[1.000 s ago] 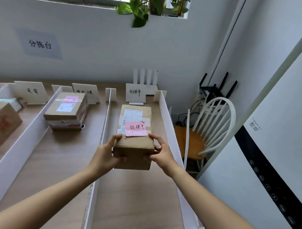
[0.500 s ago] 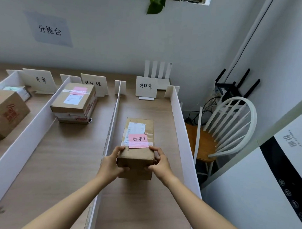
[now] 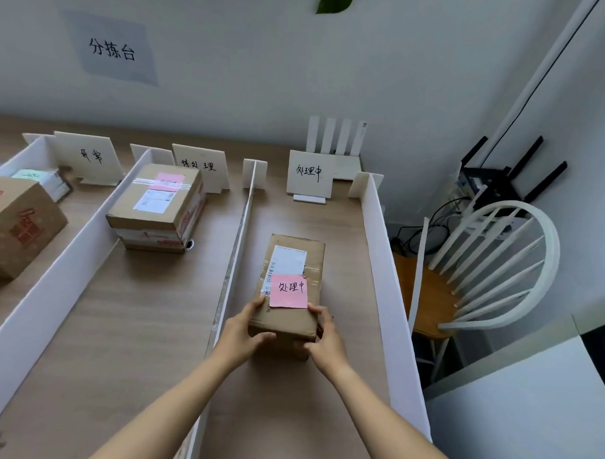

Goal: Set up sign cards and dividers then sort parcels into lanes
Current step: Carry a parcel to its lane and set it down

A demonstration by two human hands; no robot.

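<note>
Parcel (image 3: pixel 295 257) with pink note (image 3: pixel 289 291) now sits lower, apparently on the bench (image 3: pixel 126 338) in the rightmost lane (image 3: pixel 347 262). Left hand (image 3: pixel 239 336) and right hand (image 3: pixel 327 341) grip its near end, fingers (image 3: pixel 263 337) curled round both corners. Beyond the fingers: matching sign card (image 3: pixel 309 174). Dividers (image 3: pixel 238 238) stand; other parcels (image 3: pixel 156 207) lie sorted left of the fingers. Remaining, likely: release.

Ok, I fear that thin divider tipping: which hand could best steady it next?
Probably left: the left hand holds the parcel right beside the divider; the right hand is across the parcel.
</note>
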